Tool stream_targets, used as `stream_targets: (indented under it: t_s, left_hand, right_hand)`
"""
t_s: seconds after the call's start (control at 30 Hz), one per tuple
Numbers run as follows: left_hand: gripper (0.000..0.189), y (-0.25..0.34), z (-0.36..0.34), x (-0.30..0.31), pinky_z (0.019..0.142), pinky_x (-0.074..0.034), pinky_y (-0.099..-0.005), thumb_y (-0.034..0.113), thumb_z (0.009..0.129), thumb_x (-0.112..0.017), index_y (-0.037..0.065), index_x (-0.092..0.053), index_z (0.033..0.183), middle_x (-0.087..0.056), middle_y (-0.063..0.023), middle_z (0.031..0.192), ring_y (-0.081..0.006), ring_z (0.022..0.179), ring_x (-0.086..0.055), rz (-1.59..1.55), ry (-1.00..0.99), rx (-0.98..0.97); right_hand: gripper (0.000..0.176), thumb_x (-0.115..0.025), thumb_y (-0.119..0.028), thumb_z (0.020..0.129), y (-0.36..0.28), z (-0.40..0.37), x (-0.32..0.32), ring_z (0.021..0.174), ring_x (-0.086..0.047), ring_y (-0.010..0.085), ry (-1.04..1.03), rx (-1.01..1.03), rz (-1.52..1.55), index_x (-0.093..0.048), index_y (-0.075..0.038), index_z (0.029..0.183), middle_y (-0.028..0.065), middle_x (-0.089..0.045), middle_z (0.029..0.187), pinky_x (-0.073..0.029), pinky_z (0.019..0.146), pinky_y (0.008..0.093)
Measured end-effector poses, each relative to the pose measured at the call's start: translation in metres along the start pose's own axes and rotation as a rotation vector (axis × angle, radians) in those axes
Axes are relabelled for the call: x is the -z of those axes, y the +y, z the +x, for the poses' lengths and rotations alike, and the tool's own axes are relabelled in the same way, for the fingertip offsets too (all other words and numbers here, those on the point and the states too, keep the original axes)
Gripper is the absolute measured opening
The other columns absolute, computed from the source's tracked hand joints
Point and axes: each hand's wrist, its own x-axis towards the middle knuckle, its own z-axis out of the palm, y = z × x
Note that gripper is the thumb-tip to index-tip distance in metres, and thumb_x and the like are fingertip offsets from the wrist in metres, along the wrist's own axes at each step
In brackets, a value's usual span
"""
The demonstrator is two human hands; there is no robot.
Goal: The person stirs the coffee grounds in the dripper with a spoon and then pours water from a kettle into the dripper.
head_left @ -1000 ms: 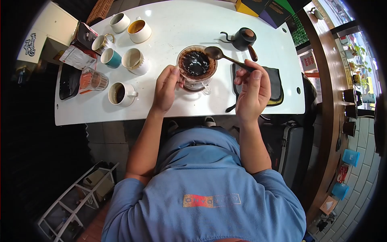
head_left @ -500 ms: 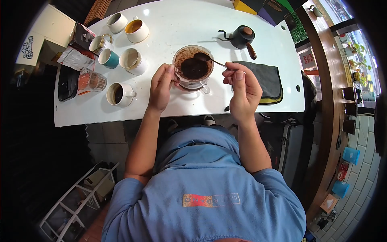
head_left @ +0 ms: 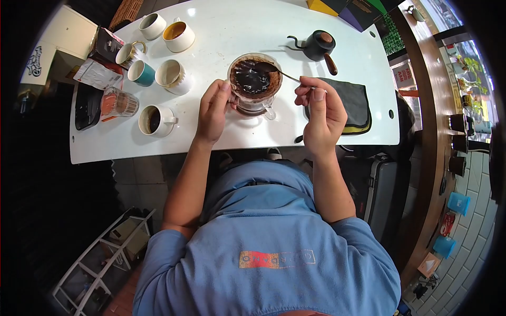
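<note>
A coffee dripper (head_left: 275, 90) full of dark wet grounds and shiny liquid sits over a glass server (head_left: 257, 109) near the table's front edge. My left hand (head_left: 213, 113) is closed on the dripper's left side; the exact grip is partly hidden by my fingers. Pinched between thumb and fingers of my right hand (head_left: 324, 113) is the handle of a dark spoon (head_left: 266, 67). Its bowl is at the surface of the coffee, by the upper right inside of the dripper.
Left on the white table (head_left: 211, 31) stand several cups, including a teal cup (head_left: 141, 73) and a mug with dark liquid (head_left: 156, 121), plus a ribbed glass (head_left: 120, 103). A black gooseneck kettle (head_left: 319, 46) and a folded dark cloth (head_left: 348, 105) are at right.
The spoon's bowl has moved slightly up and away from me, into the coffee's edge. Dark liquid now spreads wider and shinier toward the dripper's far left side. My left hand stays on the dripper.
</note>
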Motion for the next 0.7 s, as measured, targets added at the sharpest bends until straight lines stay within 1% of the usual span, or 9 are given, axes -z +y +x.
stream_targets:
  t_s: [0.07,0.2,0.27,0.37,0.43,0.5,0.57,0.7]
  left_hand:
    - [0.025,0.0,-0.0014,-0.0012,0.066,-0.038,-0.0235,0.021,0.097,-0.035,0.005,-0.048,0.084,-0.045,-0.0006,0.075,-0.0085,0.069,-0.041,0.007,-0.046,-0.013]
    - [0.024,0.0019,0.001,0.0007,0.066,-0.038,-0.024,0.021,0.097,-0.035,0.005,-0.047,0.084,-0.043,-0.0005,0.075,-0.0088,0.07,-0.041,0.0,-0.027,-0.004]
    - [0.027,0.0031,0.0009,-0.0058,0.062,-0.036,-0.02,0.024,0.097,-0.038,0.006,-0.048,0.079,-0.049,-0.0001,0.072,-0.0066,0.067,-0.042,-0.023,0.029,-0.002]
    - [0.027,-0.0012,0.0007,-0.004,0.062,-0.036,-0.02,0.024,0.096,-0.038,0.006,-0.047,0.079,-0.049,-0.0004,0.072,-0.0067,0.067,-0.042,0.029,-0.016,-0.001]
    - [0.027,0.0002,0.0005,-0.0013,0.062,-0.036,-0.0201,0.025,0.096,-0.038,0.006,-0.047,0.079,-0.049,-0.0005,0.072,-0.0068,0.067,-0.043,0.008,-0.006,0.002]
    - [0.027,0.0018,0.002,0.0007,0.063,-0.036,-0.0202,0.025,0.096,-0.038,0.006,-0.047,0.08,-0.049,-0.0005,0.072,-0.0068,0.067,-0.043,-0.014,0.003,-0.002]
    - [0.024,0.0033,0.0035,0.0021,0.067,-0.039,-0.025,0.023,0.097,-0.036,0.004,-0.047,0.086,-0.044,-0.0013,0.076,-0.0102,0.071,-0.042,-0.004,-0.004,0.012]
    - [0.025,0.0025,0.0002,-0.0031,0.067,-0.039,-0.0248,0.024,0.096,-0.036,0.004,-0.047,0.086,-0.044,-0.0017,0.076,-0.0105,0.071,-0.043,0.008,-0.01,0.017]
  right_hand:
    - [0.022,-0.046,-0.013,0.094,-0.0007,0.0011,0.0012,0.08,-0.057,0.0099,-0.005,0.01,0.005,-0.058,0.005,0.101,0.0085,-0.061,0.091,-0.047,0.069,0.0231]
    - [0.022,-0.046,-0.013,0.094,0.0009,0.002,0.0039,0.08,-0.057,0.01,-0.008,0.035,0.031,-0.058,0.005,0.102,0.009,-0.061,0.093,-0.047,0.069,0.0236]
    - [0.022,-0.046,-0.013,0.094,0.0011,0.0033,0.0028,0.079,-0.057,0.01,-0.004,0.044,0.043,-0.058,0.005,0.102,0.009,-0.061,0.092,-0.047,0.069,0.0235]
    - [0.022,-0.046,-0.013,0.094,0.0008,0.0043,0.0028,0.078,-0.056,0.0101,0.001,0.054,0.063,-0.058,0.005,0.101,0.0091,-0.062,0.09,-0.046,0.069,0.0232]
    - [0.022,-0.046,-0.013,0.094,0.0001,0.0037,0.0031,0.078,-0.056,0.0102,-0.002,0.054,0.071,-0.057,0.005,0.101,0.0091,-0.062,0.09,-0.046,0.069,0.023]
    - [0.03,-0.041,-0.018,0.096,-0.0007,0.0037,0.003,0.073,-0.053,0.0121,-0.019,0.056,-0.006,-0.055,0.007,0.104,0.0095,-0.059,0.084,-0.043,0.067,0.0245]
    - [0.03,-0.041,-0.018,0.096,0.0007,0.004,0.0011,0.072,-0.053,0.012,-0.017,0.059,0.002,-0.055,0.007,0.104,0.0097,-0.059,0.084,-0.043,0.067,0.0244]
    - [0.029,-0.041,-0.018,0.096,0.0011,0.0047,-0.0015,0.072,-0.053,0.0115,-0.032,0.071,0.014,-0.055,0.007,0.104,0.0092,-0.059,0.084,-0.043,0.067,0.0242]
